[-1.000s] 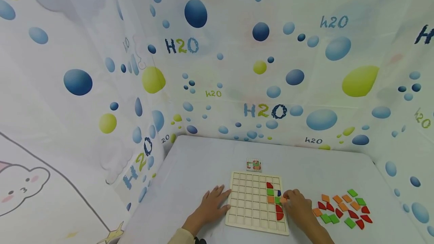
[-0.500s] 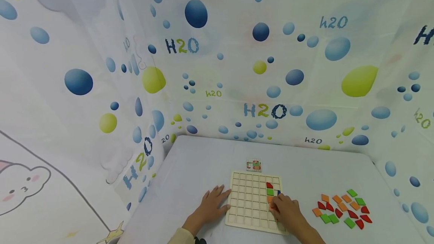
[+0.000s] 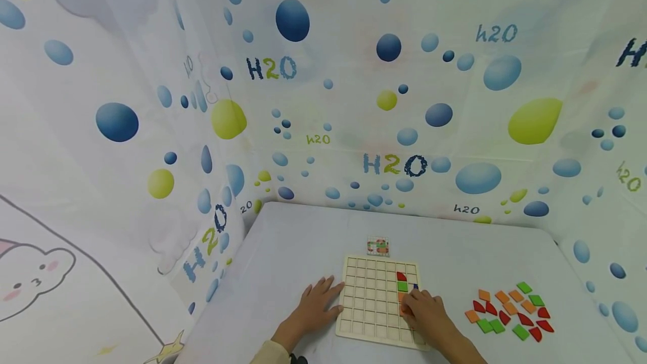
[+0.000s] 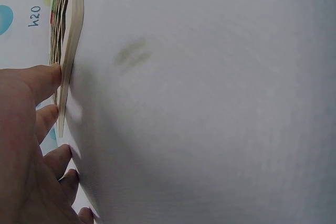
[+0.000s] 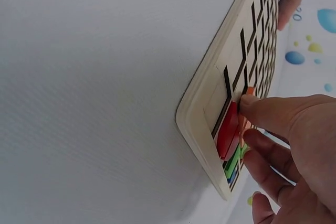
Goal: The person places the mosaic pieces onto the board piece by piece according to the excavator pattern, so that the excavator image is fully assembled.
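Observation:
A pale wooden grid board [image 3: 371, 296] lies on the table, with red, green, orange and blue tiles along its right side. My left hand [image 3: 317, 303] is spread flat on the table, its thumb and fingertips at the board's left edge. My right hand [image 3: 427, 313] is over the board's right columns and pinches an orange square tile [image 5: 251, 94] between thumb and fingers, low at the grid. Beside it sit a red quarter-round tile [image 5: 227, 132] and a green tile [image 5: 233, 163]. In the head view the right fingers hide most tiles under them; a red quarter-round and a green square show above.
Loose orange, green and red tiles [image 3: 510, 309] lie scattered on the white table [image 3: 298, 235] to the right of the board. A small pattern card [image 3: 378, 246] lies just beyond the board's far edge. Bubble-printed cloth walls [image 3: 343, 128] stand behind and beside the table.
My right hand has moved left from the board's right edge onto the grid, carrying the orange tile, and then stayed almost in place. My left hand has stayed where it was.

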Demonstrator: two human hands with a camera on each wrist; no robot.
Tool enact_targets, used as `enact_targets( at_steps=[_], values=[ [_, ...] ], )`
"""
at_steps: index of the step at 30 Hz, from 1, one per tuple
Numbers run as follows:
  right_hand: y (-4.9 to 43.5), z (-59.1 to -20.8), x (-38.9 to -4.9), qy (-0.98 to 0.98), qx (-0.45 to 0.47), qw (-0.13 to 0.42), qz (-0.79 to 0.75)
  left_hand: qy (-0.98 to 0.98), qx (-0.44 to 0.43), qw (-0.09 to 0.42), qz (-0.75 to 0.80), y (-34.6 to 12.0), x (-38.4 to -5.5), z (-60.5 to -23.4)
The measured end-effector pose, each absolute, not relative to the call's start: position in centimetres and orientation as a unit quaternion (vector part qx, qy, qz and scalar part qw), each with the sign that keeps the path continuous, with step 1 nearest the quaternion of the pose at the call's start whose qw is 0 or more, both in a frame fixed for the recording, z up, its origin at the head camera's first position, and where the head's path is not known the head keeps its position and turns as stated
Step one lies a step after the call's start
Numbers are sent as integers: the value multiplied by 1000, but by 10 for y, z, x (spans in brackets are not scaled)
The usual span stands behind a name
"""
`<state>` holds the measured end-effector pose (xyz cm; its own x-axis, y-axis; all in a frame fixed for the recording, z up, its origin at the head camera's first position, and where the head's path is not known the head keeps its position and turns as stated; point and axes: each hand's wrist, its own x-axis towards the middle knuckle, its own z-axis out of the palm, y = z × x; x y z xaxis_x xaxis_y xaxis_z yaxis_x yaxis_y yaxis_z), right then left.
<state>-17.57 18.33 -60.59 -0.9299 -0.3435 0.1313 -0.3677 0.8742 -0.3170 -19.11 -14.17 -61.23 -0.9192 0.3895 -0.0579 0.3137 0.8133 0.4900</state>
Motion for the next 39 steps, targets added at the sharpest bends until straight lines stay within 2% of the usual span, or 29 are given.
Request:
enact_targets(
  at_steps=[11, 39],
  values=[
    [183, -607, -177, -961, 197, 23, 194, 952, 180, 76, 235, -142, -195, -619],
    [179, -607, -178, -964, 174, 52, 194, 952, 184, 74, 231, -142, -193, -616]
  ],
)
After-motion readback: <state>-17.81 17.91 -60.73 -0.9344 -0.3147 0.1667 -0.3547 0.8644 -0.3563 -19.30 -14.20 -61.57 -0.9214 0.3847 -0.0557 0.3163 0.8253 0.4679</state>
